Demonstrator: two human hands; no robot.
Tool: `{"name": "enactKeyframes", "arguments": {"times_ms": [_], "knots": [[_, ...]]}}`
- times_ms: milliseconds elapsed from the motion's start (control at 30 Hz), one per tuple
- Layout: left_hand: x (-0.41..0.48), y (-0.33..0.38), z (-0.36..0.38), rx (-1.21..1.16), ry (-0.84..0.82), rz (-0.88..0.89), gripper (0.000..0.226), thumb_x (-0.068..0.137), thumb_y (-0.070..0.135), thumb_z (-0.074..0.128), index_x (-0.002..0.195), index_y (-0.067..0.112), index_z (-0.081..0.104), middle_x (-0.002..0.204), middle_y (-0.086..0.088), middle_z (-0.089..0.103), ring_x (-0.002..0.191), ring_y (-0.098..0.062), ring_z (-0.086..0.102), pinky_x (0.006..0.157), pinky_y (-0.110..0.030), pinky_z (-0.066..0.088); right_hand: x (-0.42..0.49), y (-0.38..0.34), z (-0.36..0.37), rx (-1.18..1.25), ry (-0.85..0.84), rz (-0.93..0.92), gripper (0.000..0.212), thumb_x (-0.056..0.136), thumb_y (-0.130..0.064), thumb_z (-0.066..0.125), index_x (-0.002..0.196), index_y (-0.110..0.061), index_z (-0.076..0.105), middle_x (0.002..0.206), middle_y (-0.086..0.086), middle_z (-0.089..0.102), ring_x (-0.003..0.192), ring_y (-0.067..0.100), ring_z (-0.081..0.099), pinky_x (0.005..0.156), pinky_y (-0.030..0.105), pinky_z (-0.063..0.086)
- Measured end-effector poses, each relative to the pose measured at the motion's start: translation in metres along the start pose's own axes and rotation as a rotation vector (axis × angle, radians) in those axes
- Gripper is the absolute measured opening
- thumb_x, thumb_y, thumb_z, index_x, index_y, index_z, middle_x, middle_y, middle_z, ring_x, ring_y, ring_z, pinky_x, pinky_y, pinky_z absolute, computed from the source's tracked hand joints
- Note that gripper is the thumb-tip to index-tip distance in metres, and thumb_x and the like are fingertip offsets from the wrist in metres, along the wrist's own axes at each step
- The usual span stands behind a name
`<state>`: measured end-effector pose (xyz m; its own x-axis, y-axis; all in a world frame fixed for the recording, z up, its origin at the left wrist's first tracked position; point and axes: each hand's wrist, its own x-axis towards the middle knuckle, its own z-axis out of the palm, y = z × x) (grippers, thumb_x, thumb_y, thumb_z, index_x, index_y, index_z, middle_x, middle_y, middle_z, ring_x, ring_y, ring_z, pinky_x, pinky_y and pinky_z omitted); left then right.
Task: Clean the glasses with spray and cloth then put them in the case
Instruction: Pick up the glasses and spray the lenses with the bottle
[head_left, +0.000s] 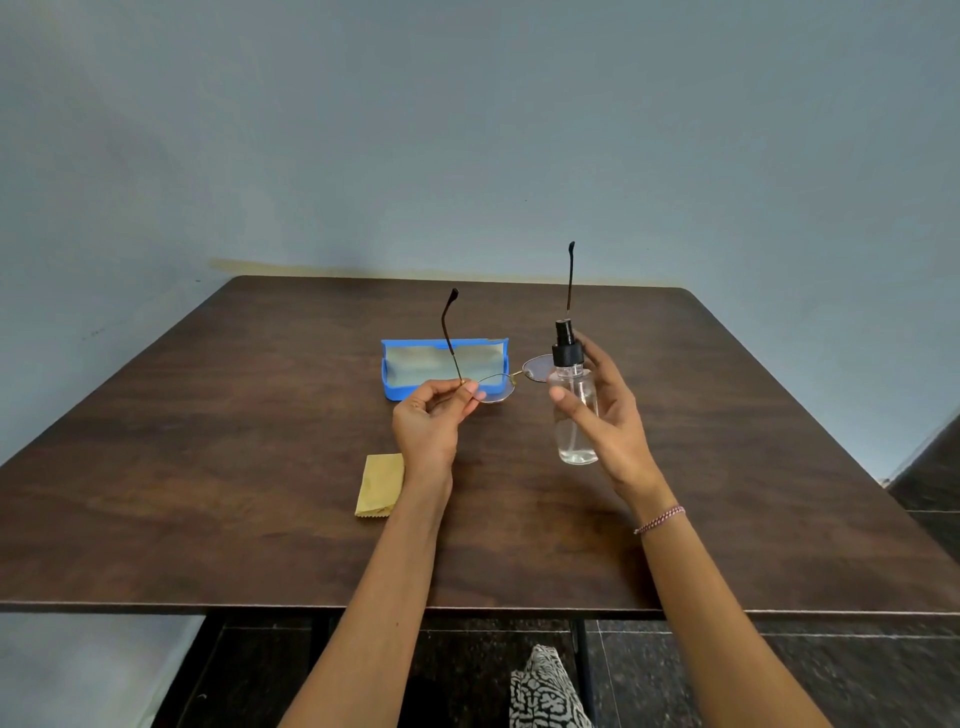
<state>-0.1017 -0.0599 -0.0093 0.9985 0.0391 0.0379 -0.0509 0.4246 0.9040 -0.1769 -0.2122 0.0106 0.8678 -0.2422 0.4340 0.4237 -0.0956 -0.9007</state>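
Case (444, 368) behind cloth (380, 485), on table (208, 467)

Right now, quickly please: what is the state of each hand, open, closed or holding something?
Left hand: closed, pinching the glasses at the hinge.
Right hand: closed round the spray bottle, held upright.

A blue case (397, 387) with grey lining, a yellow cloth (379, 484), a clear black-capped bottle (574, 405) and gold-rimmed glasses (511, 379) above a dark brown table (208, 467).

The spray bottle (574, 415) is covering part of one lens of the glasses (494, 389), I'm losing fingers of the right hand (615, 421) behind it, and the bench (208, 467) is running off both sides.
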Motion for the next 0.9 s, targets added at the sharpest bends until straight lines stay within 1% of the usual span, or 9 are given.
{"name": "enactKeyframes", "arguments": {"times_ms": [100, 200, 367, 500, 633, 700, 800, 833, 900], "knots": [[0.0, -0.001, 0.0, -0.007, 0.001, 0.0, 0.021, 0.078, -0.002, 0.07, 0.098, -0.008, 0.065, 0.086, -0.013, 0.071, 0.084, -0.024, 0.071, 0.073, -0.023, 0.058, 0.0, 0.002, -0.001, -0.023, 0.008, -0.014, 0.059, 0.08, -0.007, 0.069, 0.129, -0.032, 0.047, 0.107, -0.007, 0.062, 0.097, 0.012, 0.059, 0.09, 0.033, 0.051], [0.001, -0.001, -0.001, -0.005, 0.002, 0.0, 0.022, 0.078, -0.002, 0.07, 0.099, -0.009, 0.064, 0.086, -0.013, 0.071, 0.083, -0.023, 0.071, 0.073, -0.022, 0.057, 0.0, 0.004, -0.001, -0.01, -0.012, -0.012, 0.059, 0.081, -0.007, 0.07, 0.129, -0.034, 0.047, 0.097, 0.003, 0.058, 0.086, 0.017, 0.057, 0.077, 0.031, 0.054], [0.0, 0.0, -0.001, -0.006, 0.003, 0.006, 0.016, 0.078, -0.002, 0.07, 0.094, -0.002, 0.066, 0.081, -0.007, 0.071, 0.073, -0.013, 0.071, 0.07, -0.021, 0.057, 0.001, 0.011, -0.001, -0.12, -0.017, 0.007, 0.06, 0.081, -0.017, 0.072, 0.133, -0.026, 0.043, 0.095, 0.0, 0.064, 0.089, 0.017, 0.061, 0.086, 0.042, 0.051], [0.002, -0.002, -0.003, -0.023, -0.002, 0.017, 0.014, 0.078, -0.002, 0.071, 0.092, -0.001, 0.067, 0.082, -0.01, 0.071, 0.077, -0.018, 0.071, 0.072, -0.023, 0.057, 0.0, 0.011, 0.001, -0.08, -0.013, 0.066, 0.048, 0.087, -0.032, 0.057, 0.131, -0.032, 0.039, 0.111, 0.0, 0.056, 0.093, 0.013, 0.058, 0.086, 0.036, 0.05], [0.003, -0.002, -0.003, -0.02, 0.021, 0.026, 0.015, 0.078, -0.002, 0.071, 0.092, -0.002, 0.067, 0.081, -0.009, 0.071, 0.079, -0.021, 0.071, 0.073, -0.024, 0.057, -0.001, 0.014, -0.005, -0.089, -0.125, 0.131, 0.05, 0.088, -0.024, 0.04, 0.137, -0.032, 0.037, 0.123, -0.003, 0.053, 0.115, 0.016, 0.05, 0.107, 0.04, 0.036], [0.004, -0.002, -0.003, -0.02, 0.026, 0.029, 0.015, 0.078, -0.002, 0.071, 0.092, -0.002, 0.067, 0.079, -0.007, 0.071, 0.076, -0.019, 0.072, 0.072, -0.023, 0.057, -0.002, 0.012, -0.002, -0.099, -0.164, 0.15, 0.045, 0.087, -0.019, 0.039, 0.129, -0.034, 0.045, 0.116, -0.011, 0.056, 0.111, 0.004, 0.052, 0.102, 0.026, 0.039], [0.003, -0.002, -0.003, -0.025, 0.03, 0.036, 0.016, 0.078, -0.002, 0.071, 0.093, -0.004, 0.066, 0.078, -0.007, 0.071, 0.074, -0.018, 0.072, 0.071, -0.022, 0.056, -0.001, 0.008, 0.002, -0.093, -0.175, 0.139, 0.033, 0.092, -0.011, 0.05, 0.124, -0.017, 0.051, 0.112, -0.006, 0.061, 0.101, -0.001, 0.058, 0.088, 0.015, 0.042], [0.003, -0.002, -0.003, -0.024, 0.032, 0.037, 0.017, 0.078, -0.002, 0.071, 0.094, -0.005, 0.066, 0.079, -0.008, 0.071, 0.074, -0.018, 0.072, 0.071, -0.022, 0.057, -0.001, 0.007, 0.002, -0.099, -0.174, 0.127, 0.034, 0.091, -0.008, 0.056, 0.125, -0.011, 0.052, 0.116, -0.003, 0.063, 0.105, 0.002, 0.059, 0.09, 0.018, 0.043], [0.003, -0.002, -0.003, -0.015, 0.031, 0.04, 0.017, 0.078, -0.002, 0.071, 0.094, -0.005, 0.066, 0.081, -0.009, 0.071, 0.077, -0.019, 0.072, 0.072, -0.022, 0.057, 0.001, 0.008, 0.001, -0.121, -0.155, 0.114, 0.041, 0.083, -0.01, 0.069, 0.122, -0.015, 0.059, 0.118, 0.005, 0.065, 0.113, 0.015, 0.059, 0.099, 0.032, 0.045]]}}
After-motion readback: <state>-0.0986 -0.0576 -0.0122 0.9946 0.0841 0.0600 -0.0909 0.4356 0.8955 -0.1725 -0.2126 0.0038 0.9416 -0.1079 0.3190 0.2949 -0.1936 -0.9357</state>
